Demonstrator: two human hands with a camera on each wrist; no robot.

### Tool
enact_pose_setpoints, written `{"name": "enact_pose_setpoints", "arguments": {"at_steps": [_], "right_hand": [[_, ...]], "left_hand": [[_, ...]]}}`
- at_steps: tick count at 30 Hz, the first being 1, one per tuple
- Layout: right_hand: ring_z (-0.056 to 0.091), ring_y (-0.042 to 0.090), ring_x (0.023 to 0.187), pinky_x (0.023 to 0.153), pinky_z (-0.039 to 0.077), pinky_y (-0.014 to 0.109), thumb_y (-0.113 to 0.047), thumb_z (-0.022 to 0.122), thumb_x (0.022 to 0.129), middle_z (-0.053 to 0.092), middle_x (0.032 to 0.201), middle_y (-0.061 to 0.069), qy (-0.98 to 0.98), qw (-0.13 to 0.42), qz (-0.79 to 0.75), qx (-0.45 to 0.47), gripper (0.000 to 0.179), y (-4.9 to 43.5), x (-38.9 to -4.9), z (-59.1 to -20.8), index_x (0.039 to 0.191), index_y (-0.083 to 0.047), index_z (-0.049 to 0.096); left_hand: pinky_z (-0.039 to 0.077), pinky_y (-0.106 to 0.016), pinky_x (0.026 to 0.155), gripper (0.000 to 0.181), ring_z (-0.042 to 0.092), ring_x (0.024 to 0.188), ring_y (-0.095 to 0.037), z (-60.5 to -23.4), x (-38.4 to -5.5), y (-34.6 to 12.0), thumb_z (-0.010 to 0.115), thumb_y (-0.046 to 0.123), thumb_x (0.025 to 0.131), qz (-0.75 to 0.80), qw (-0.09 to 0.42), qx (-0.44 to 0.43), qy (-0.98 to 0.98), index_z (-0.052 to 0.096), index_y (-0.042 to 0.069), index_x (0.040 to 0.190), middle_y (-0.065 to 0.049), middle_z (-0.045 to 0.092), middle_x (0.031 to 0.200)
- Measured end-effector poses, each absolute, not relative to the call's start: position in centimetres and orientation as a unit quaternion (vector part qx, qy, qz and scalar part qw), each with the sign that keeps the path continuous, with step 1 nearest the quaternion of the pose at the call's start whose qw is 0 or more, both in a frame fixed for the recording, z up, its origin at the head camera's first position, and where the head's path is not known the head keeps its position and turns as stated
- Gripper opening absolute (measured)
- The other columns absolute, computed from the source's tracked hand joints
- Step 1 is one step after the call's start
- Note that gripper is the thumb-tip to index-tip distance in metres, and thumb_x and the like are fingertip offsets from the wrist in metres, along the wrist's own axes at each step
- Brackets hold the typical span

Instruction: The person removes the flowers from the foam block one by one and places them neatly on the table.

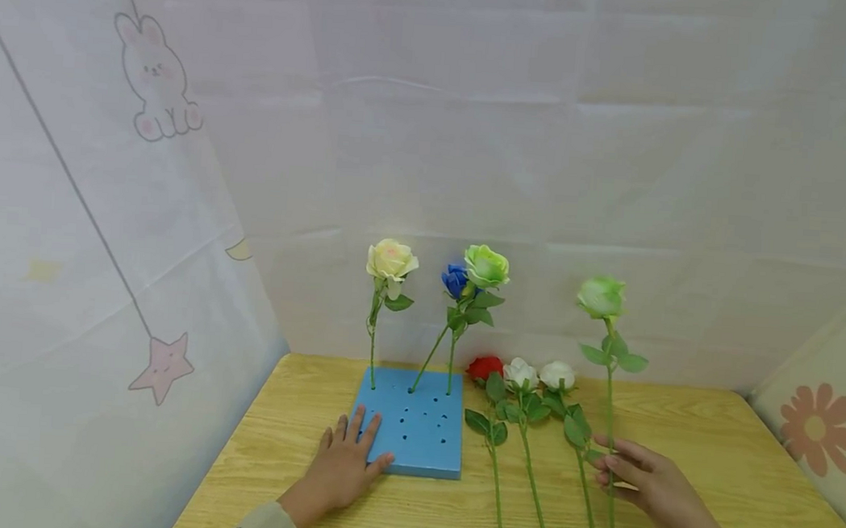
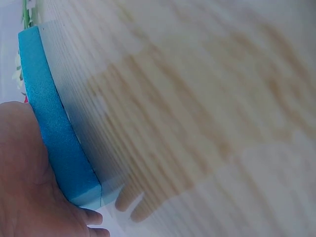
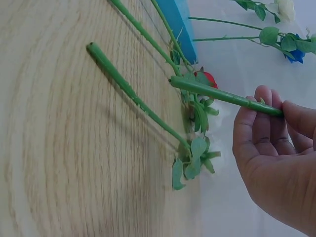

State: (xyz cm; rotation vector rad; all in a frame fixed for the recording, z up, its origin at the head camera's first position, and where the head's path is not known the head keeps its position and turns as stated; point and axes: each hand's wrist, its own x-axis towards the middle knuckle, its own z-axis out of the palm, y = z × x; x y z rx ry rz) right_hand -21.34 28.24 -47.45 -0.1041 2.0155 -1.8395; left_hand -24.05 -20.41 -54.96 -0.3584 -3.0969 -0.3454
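Observation:
My left hand [image 1: 341,465] rests with spread fingers on the near left corner of a blue foam block [image 1: 422,454] full of small holes. In the left wrist view the palm lies along the block's side [image 2: 54,108]. A cream rose [image 1: 392,260], a blue rose [image 1: 454,280] and a green rose [image 1: 487,266] stand in the block's back row, the blue one's stem leaning right. Thumb and fingers of my right hand [image 1: 650,480] pinch the stem of another green rose [image 1: 601,297], held upright. Its bare stem end [image 3: 180,83] points away from the hand in the right wrist view.
Right of the block, a red rose [image 1: 485,368] and two white roses, one in the middle [image 1: 521,375] and one farther right [image 1: 557,376], lie on the wooden table [image 1: 297,418], stems toward me. A pale printed cloth [image 1: 430,151] hangs behind and at both sides.

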Motion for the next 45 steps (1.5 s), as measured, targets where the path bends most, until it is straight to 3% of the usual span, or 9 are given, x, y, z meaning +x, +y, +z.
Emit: {"name": "enact_pose_setpoints", "arguments": {"at_steps": [7, 14, 21, 28, 45], "right_hand": [[0.057, 0.029, 0.105, 0.095, 0.045, 0.046, -0.032, 0.05, 0.097, 0.056, 0.118, 0.013, 0.725, 0.202, -0.658, -0.034, 0.066, 29.2, -21.0, -47.1, 0.148, 0.0, 0.021], [0.06, 0.021, 0.103, 0.095, 0.045, 0.044, -0.03, 0.05, 0.098, 0.06, 0.116, 0.006, 0.717, 0.231, -0.656, -0.051, 0.059, 30.5, -21.0, -46.6, 0.146, -0.003, 0.029], [0.058, 0.025, 0.103, 0.092, 0.046, 0.047, -0.029, 0.046, 0.099, 0.059, 0.115, 0.005, 0.703, 0.267, -0.656, -0.062, 0.052, 31.8, -21.0, -47.1, 0.145, -0.008, 0.033], [0.057, 0.025, 0.102, 0.091, 0.046, 0.046, -0.029, 0.045, 0.1, 0.057, 0.118, 0.008, 0.697, 0.275, -0.66, -0.061, 0.052, 32.7, -20.9, -48.0, 0.145, -0.007, 0.034], [0.057, 0.024, 0.107, 0.093, 0.046, 0.043, -0.023, 0.043, 0.101, 0.053, 0.124, 0.013, 0.639, 0.316, -0.699, -0.063, 0.059, 34.2, -20.4, -50.0, 0.147, 0.004, 0.017]], "left_hand": [[0.014, -0.066, 0.105, 0.078, 0.012, 0.139, -0.046, -54.7, -24.2, -20.2, 0.025, 0.071, 0.089, -0.106, -0.01, -0.107, -0.989, 0.013, 0.025, 0.152, -0.011, 0.003, 0.157], [0.014, -0.067, 0.104, 0.079, 0.013, 0.138, -0.047, -54.7, -24.3, -20.2, 0.025, 0.071, 0.089, -0.111, -0.008, -0.112, -0.987, 0.014, 0.024, 0.152, -0.013, 0.004, 0.157], [0.016, -0.066, 0.104, 0.08, 0.012, 0.139, -0.045, -54.6, -24.5, -20.3, 0.02, 0.074, 0.088, -0.096, -0.007, -0.11, -0.989, 0.013, 0.026, 0.152, -0.011, 0.003, 0.157], [0.017, -0.067, 0.103, 0.079, 0.015, 0.137, -0.048, -54.1, -24.0, -20.4, 0.026, 0.071, 0.089, -0.11, -0.001, -0.115, -0.987, 0.018, 0.022, 0.151, -0.015, 0.008, 0.156], [0.015, -0.069, 0.102, 0.078, 0.015, 0.137, -0.048, -54.6, -23.9, -20.4, 0.03, 0.069, 0.09, -0.127, -0.006, -0.114, -0.985, 0.018, 0.022, 0.151, -0.015, 0.008, 0.156]]}}
